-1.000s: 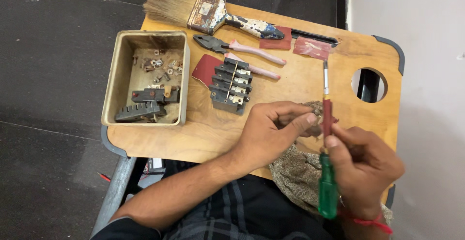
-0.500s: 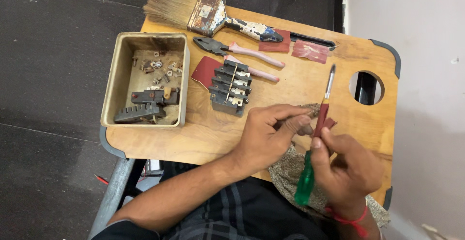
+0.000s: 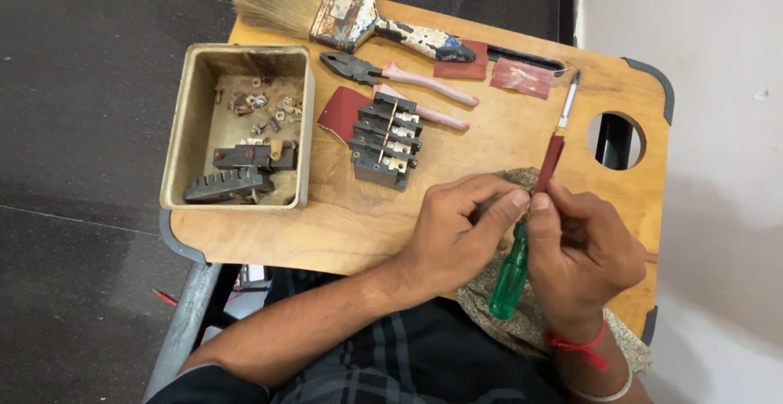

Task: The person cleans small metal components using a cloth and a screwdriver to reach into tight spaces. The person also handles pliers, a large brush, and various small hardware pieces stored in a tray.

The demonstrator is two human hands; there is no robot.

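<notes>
Nearest the body, the right hand (image 3: 583, 249) is clenched around a screwdriver (image 3: 534, 200) with a green handle and red shaft, tip aimed away over the wooden board (image 3: 489, 139), while the left hand (image 3: 457, 229) pinches its fingertips beside the shaft above a brownish cloth (image 3: 522, 322). Farther out lie a dark switch block (image 3: 383, 139), pink-handled pliers (image 3: 391, 74), a tray (image 3: 183, 127) of small parts and a paintbrush (image 3: 326, 4).

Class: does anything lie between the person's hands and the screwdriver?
Nothing visible does. The right hand grips the screwdriver directly, and the left hand touches its shaft with fingertips. The cloth lies beneath them, not between.
</notes>
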